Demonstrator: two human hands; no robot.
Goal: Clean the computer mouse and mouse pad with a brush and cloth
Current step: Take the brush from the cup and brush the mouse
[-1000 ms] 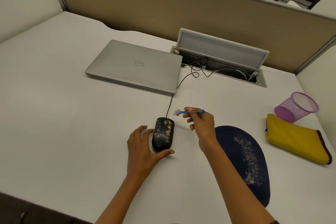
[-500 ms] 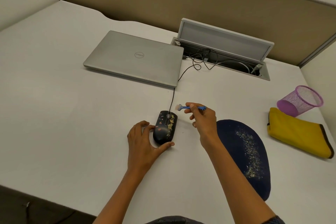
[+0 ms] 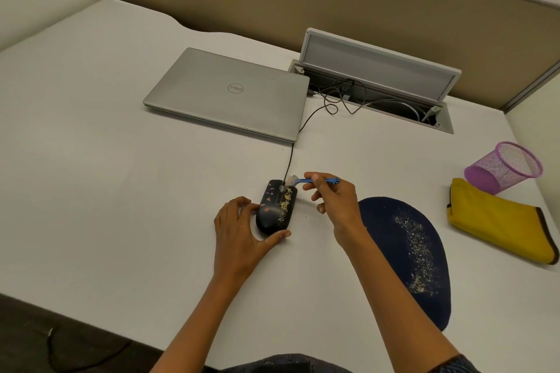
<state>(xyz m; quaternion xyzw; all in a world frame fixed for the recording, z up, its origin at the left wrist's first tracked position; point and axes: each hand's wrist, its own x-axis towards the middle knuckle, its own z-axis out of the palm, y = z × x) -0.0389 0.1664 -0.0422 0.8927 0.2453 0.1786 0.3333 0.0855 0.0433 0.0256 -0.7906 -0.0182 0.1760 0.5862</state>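
Two hands at the mouse (image 3: 276, 206) on the desk (image 3: 121, 191), brush (image 3: 313, 181) at its front.
Left hand (image 3: 242, 233): fingers and thumb curled round the mouse's sides. Right hand (image 3: 333, 200): fingertips pinch the brush, bristles at the crumb-strewn front edge. Pad (image 3: 406, 254), also crumbed, lies right of the mouse; cloth (image 3: 497, 221) further right.

A white desk (image 3: 106, 191) carries everything. A closed silver laptop (image 3: 227, 94) lies flat toward the back. In front of it sits a black mouse (image 3: 275, 209) with yellowish crumbs on top. To the right is a dark blue mouse pad (image 3: 403, 254), also with crumbs. Further right a folded yellow cloth (image 3: 497, 221) lies touching a purple mesh cup (image 3: 503, 166), which is tipped on its side
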